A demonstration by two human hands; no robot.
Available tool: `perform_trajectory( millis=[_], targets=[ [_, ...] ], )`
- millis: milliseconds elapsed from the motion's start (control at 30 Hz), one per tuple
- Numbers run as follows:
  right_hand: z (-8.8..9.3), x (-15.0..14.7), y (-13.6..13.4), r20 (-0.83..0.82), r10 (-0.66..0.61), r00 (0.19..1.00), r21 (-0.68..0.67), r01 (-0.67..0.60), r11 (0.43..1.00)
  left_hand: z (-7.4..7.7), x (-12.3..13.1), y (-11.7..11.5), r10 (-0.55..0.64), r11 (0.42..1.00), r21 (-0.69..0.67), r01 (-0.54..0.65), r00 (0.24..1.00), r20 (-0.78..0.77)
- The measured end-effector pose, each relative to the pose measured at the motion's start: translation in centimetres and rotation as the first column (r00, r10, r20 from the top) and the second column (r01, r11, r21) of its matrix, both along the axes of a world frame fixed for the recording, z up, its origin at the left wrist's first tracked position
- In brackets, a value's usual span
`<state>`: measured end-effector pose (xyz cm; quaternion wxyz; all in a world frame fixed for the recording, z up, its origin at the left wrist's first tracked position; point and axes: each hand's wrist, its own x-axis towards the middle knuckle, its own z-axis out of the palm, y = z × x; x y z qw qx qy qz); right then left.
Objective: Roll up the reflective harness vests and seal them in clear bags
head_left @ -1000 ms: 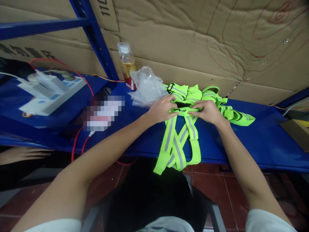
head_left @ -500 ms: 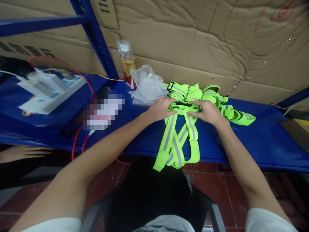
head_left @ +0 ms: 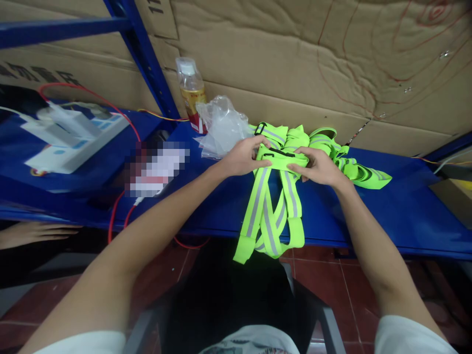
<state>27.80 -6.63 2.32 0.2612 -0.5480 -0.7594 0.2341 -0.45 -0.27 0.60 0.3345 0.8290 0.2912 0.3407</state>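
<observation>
Just right of the frame's centre, the bright green reflective harness (head_left: 255, 206) lies on the blue shelf (head_left: 328, 219), its crossed straps reaching past the front edge. The left hand (head_left: 245, 155) and right hand (head_left: 317, 166) each pinch one end of its folded band (head_left: 280, 163), thumbs on the near face. An even pinch should hold the layers aligned, with the black fittings (head_left: 283, 153) flat and the hanging straps untwisted. Beyond lie bundled green straps (head_left: 296, 139); toward upper left, clear plastic bags (head_left: 225, 127) and a bottle (head_left: 193, 101).

The grey-striped lime harness (head_left: 268, 216) is folded at its top; its crossed straps (head_left: 254, 211) overhang the blue shelf (head_left: 322, 211).
</observation>
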Motion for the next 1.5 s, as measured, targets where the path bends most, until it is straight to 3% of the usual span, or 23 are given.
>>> perform_trajectory(
  millis=[167, 367, 600, 833, 1000, 1267, 1400, 1500],
  targets=[
    [0.3, 0.0, 0.2, 0.243, -0.002, 0.97, 0.202, -0.048, 0.978, -0.3, -0.2, 0.5, 0.02, 0.998, 0.057, -0.015, 0.997, -0.078],
    [0.1, -0.3, 0.1, 0.239, 0.02, 0.971, 0.258, -0.083, 0.963, -0.9, 0.0, 0.9, 0.043, 0.983, 0.182, -0.034, 0.998, -0.045],
    [0.2, -0.5, 0.2, 0.221, 0.131, 0.966, 0.188, -0.174, 0.967, -1.4, -0.1, 1.1, 0.014, 0.945, 0.326, 0.035, 0.989, -0.146],
    [0.6, -0.3, -0.1, 0.071, 0.15, 0.986, 0.043, -0.153, 0.987, -0.7, -1.4, 2.6, -0.156, 0.949, 0.233, 0.213, 0.958, -0.24],
    [0.4, -0.4, 0.1, -0.014, 0.161, 0.987, -0.031, -0.161, 0.986, 0.2, -2.4, 1.9, -0.153, 0.939, 0.238, 0.249, 0.92, -0.36],
    [-0.3, -0.5, 0.4, 0.112, 0.108, 0.988, -0.049, -0.103, 0.993, 0.6, -1.4, 0.9, -0.148, 0.953, 0.216, 0.214, 0.947, -0.286],
    [-0.4, -0.7, 0.2, 0.045, 0.152, 0.987, 0.001, -0.153, 0.988, 0.2, -1.2, 1.1, -0.073, 0.97, 0.205, 0.13, 0.962, -0.263],
    [-0.5, -1.0, 0.1, -0.024, 0.193, 0.981, 0.031, -0.192, 0.981, 0.0, -1.3, 1.0, -0.012, 0.977, 0.197, 0.084, 0.94, -0.34]
  ],
)
